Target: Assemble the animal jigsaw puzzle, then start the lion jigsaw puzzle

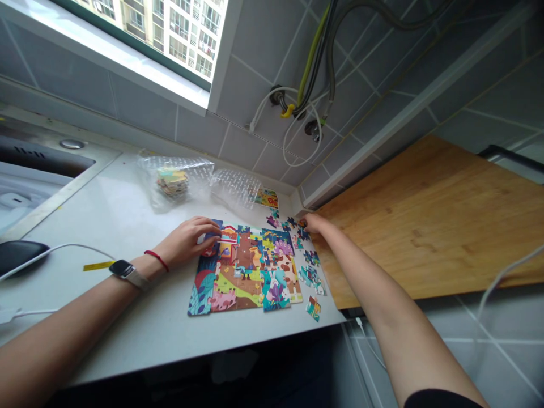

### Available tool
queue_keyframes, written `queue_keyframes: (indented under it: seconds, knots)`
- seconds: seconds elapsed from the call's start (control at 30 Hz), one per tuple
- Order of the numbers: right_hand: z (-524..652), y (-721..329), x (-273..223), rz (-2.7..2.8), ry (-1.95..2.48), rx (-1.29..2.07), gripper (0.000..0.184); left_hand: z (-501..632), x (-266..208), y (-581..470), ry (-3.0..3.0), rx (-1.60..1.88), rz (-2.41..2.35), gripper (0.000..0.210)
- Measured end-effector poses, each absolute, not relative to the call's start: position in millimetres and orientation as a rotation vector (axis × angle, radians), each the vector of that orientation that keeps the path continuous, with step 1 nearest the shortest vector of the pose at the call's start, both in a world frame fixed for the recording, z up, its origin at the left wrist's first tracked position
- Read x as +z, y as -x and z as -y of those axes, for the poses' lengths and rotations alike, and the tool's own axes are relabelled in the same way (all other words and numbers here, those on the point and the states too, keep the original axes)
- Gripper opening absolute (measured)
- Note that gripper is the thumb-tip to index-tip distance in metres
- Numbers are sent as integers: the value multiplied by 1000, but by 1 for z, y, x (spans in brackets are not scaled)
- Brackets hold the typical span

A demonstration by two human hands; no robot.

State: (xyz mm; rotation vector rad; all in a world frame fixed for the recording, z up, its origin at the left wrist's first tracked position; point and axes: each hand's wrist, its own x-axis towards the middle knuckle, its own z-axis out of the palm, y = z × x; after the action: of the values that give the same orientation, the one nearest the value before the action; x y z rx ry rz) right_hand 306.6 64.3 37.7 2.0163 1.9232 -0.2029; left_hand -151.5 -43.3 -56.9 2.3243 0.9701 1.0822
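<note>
Near edge: the white counter ends abruptly close to the puzzle. One loose piece lies apart at near right, not far from that edge. Judged risk: a brush from the right forearm could tip it off.

Puzzle: largely joined, flat on the counter between the two arms. The rabbit block at its near right seems to sit out of line with the neighbouring bottom edge; cannot tell whether its tabs are locked. If they are not, a sideways push could open the seam.

Left hand: over the far left corner, thumb and fingers spread apart, curved; pressure cannot be told. Uneven force there might lift the corner or skew the left column.

Loose pieces are strewn along the right side, some seemingly overlapping. A drag through them could flip or scatter several.

Right hand: at the far right cluster, beside the wooden board; fingertips partly hidden, so cannot tell whether they pinch a piece. Cramped corner: a piece could get wedged against the board.

Far: picture card, partly under a clear bag; bagged pieces to its left. Mixing the two lots would be a likely confusion if that bag spilled
</note>
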Motion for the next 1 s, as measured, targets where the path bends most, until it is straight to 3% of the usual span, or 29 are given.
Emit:
queue_keyframes:
  seconds: [0.2, 0.33, 0.6, 0.73, 0.83, 1.0]
  knots:
    - [-73, -292, 20, -1944, -2041, -229, 25, 43, -56, 153, -2320, 1077, -988, 34]
    - [-77, -292, 12, -1943, -2117, -263, 19, 44, -55, 153, -2316, 1077, -992, 32]
    - [-66, -302, 3, -2101, -2385, -362, 31, 44, -53, 154, -2320, 1086, -986, 32]
    - [-54, -300, -1, -2247, -2526, -477, 23, 43, -53, 155, -2318, 1084, -986, 33]
    - [-43, -293, 3, -2343, -2596, -667, 18, 43, -53, 155, -2313, 1082, -998, 35]
    - [-15, -267, 26, -2459, -2474, -1133, 39, 44, -50, 154, -2326, 1109, -986, 34]
